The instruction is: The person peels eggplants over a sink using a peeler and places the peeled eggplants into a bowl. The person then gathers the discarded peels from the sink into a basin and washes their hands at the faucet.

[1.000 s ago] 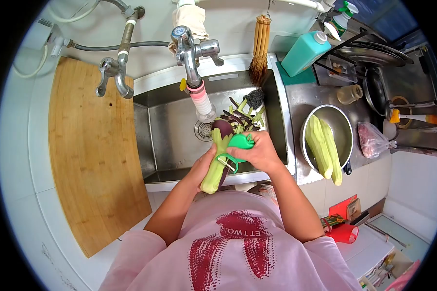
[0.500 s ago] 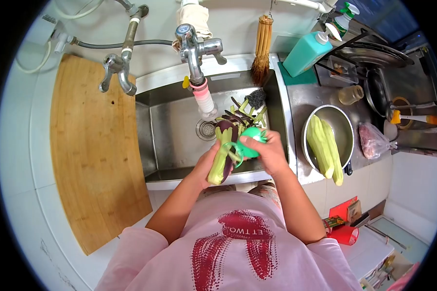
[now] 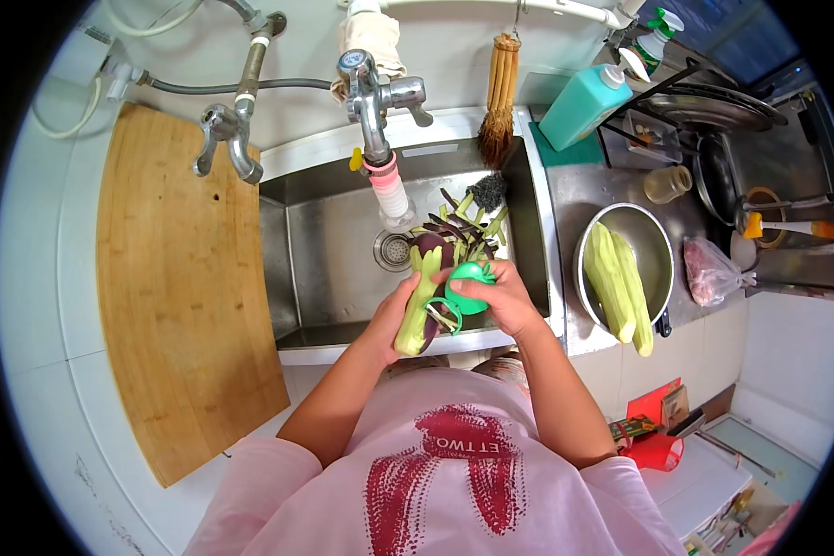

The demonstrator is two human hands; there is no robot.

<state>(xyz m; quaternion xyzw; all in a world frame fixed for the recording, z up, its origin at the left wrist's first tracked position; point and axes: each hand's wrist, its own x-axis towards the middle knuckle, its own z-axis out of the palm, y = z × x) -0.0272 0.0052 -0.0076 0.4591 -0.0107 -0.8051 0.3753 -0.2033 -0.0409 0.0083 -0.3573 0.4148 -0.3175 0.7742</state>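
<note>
My left hand (image 3: 391, 318) is closed around a partly peeled eggplant (image 3: 421, 298), held tilted over the front of the sink. Pale green flesh shows along one side; dark purple skin stays at its top and right side. In my right hand (image 3: 510, 298) is a green peeler (image 3: 470, 288), its ring-shaped head lying against the lower part of the eggplant. A heap of purple and green peelings (image 3: 461, 222) lies in the sink (image 3: 334, 222) just beyond my hands.
A metal bowl (image 3: 656, 243) on the right counter holds two peeled eggplants (image 3: 612, 283). Left of the sink is a wooden cutting board (image 3: 185, 296). The faucet (image 3: 372, 111) with its pink-and-white nozzle hangs over the basin. A bamboo brush (image 3: 500, 93) and a teal bottle (image 3: 584, 107) are behind.
My right hand has drawn the peeler slightly left and down along the eggplant, toward my body. The left hand keeps its hold, almost unmoved.
</note>
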